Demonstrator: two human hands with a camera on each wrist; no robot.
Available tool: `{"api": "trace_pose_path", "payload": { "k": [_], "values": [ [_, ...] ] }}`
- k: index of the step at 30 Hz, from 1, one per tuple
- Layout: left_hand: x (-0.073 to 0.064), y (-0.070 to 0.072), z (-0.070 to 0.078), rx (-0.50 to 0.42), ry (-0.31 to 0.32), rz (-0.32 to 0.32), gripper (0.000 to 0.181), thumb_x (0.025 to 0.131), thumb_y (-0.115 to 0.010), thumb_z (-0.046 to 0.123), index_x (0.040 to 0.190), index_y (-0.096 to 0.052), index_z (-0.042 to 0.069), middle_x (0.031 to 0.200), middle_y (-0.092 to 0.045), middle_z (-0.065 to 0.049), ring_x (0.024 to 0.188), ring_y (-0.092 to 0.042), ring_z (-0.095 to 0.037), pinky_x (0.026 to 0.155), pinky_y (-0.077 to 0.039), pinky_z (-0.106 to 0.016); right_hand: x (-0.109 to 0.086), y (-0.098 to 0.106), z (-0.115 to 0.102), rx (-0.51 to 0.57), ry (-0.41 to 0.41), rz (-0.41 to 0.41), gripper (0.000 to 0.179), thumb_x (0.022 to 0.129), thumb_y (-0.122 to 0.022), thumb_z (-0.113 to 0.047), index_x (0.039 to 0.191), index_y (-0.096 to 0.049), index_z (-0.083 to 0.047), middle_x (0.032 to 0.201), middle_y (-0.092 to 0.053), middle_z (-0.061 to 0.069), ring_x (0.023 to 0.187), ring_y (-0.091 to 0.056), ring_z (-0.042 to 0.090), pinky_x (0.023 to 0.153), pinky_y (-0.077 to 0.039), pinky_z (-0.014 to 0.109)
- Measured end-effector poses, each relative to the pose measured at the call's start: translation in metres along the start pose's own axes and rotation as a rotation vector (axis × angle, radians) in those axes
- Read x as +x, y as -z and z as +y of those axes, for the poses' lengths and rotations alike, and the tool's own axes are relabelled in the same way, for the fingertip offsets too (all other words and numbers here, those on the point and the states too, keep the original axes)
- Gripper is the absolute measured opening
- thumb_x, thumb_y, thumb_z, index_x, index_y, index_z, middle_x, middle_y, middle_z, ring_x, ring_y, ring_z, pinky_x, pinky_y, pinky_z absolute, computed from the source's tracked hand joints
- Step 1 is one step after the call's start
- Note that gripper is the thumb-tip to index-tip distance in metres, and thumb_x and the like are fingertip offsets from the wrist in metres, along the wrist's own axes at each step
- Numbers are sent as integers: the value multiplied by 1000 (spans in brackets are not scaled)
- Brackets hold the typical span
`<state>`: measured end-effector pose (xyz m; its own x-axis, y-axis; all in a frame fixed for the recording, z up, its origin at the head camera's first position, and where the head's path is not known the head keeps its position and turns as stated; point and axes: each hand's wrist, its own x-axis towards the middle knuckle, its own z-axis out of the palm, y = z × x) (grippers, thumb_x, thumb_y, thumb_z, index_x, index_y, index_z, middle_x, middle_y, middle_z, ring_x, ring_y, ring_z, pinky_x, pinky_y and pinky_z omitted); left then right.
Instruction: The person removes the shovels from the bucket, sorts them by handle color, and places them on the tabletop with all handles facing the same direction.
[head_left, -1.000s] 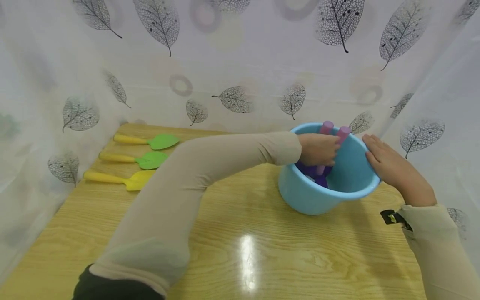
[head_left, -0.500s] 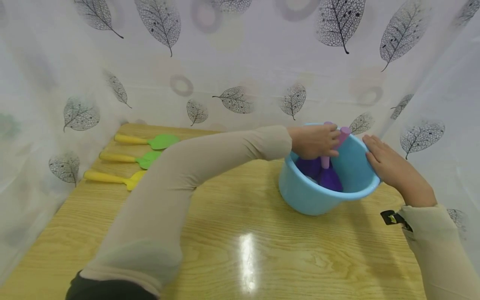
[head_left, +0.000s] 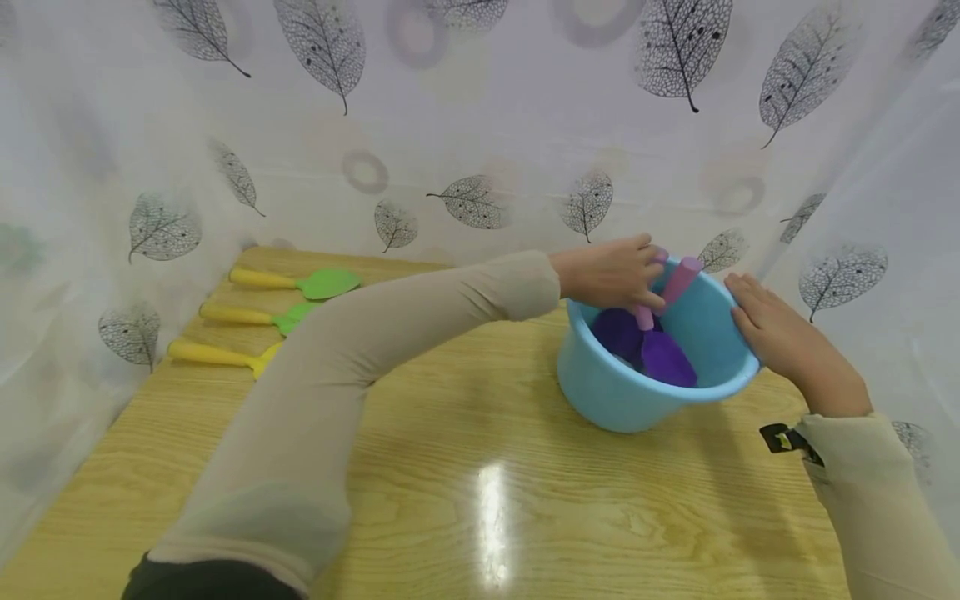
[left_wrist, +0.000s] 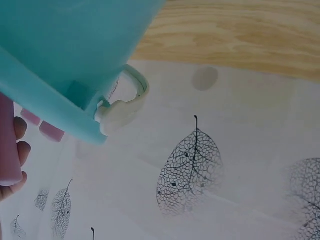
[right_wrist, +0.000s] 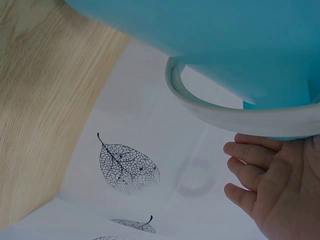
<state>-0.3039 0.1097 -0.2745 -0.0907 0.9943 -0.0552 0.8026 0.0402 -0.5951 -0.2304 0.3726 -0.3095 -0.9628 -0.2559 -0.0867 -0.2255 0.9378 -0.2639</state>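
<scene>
A light blue bucket point(head_left: 637, 404) stands on the wooden table at the right, with purple-bladed, pink-handled toy shovels inside. My left hand point(head_left: 611, 273) reaches over its left rim and grips the pink handle of a toy shovel point(head_left: 667, 360), whose purple blade is inside the bucket. In the left wrist view, my fingers curl round that pink handle point(left_wrist: 8, 145). Another pink handle point(head_left: 682, 282) leans beside it. My right hand point(head_left: 783, 325) rests on the bucket's right rim; the right wrist view shows its fingers straight, beside the pale bucket handle point(right_wrist: 230, 116).
Two green-bladed toy shovels point(head_left: 330, 284) with yellow handles and an all-yellow one point(head_left: 213, 354) lie in a row at the table's back left, partly behind the left sleeve. A leaf-print curtain point(head_left: 480, 125) hangs along the back and sides.
My left hand has risen and shifted left with the pink handle. The shovel's purple blade has swung to the right inside the bucket. The right hand has kept its place.
</scene>
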Motion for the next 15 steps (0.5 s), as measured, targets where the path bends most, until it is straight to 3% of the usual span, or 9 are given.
{"api": "trace_pose_path", "payload": {
  "k": [7, 15],
  "values": [
    [-8, -3, 2, -3, 83, 16, 36, 102, -20, 39, 117, -46, 20, 107, -60, -8, 97, -53, -27, 90, -38, -38, -1, 0, 0, 7, 10, 0, 57, 103, -17, -27, 148, -1, 3, 152, -2, 31, 142, 2, 47, 111, -5, 64],
    [-14, -3, 4, -55, 102, 60, 30, 103, -23, 25, 113, -47, 10, 106, -56, -7, 91, -51, -23, 85, -39, -33, -1, 0, 0, 2, 17, 8, 56, 103, -18, -27, 148, -2, 4, 152, -4, 32, 142, 0, 47, 111, -6, 64]
  ]
}}
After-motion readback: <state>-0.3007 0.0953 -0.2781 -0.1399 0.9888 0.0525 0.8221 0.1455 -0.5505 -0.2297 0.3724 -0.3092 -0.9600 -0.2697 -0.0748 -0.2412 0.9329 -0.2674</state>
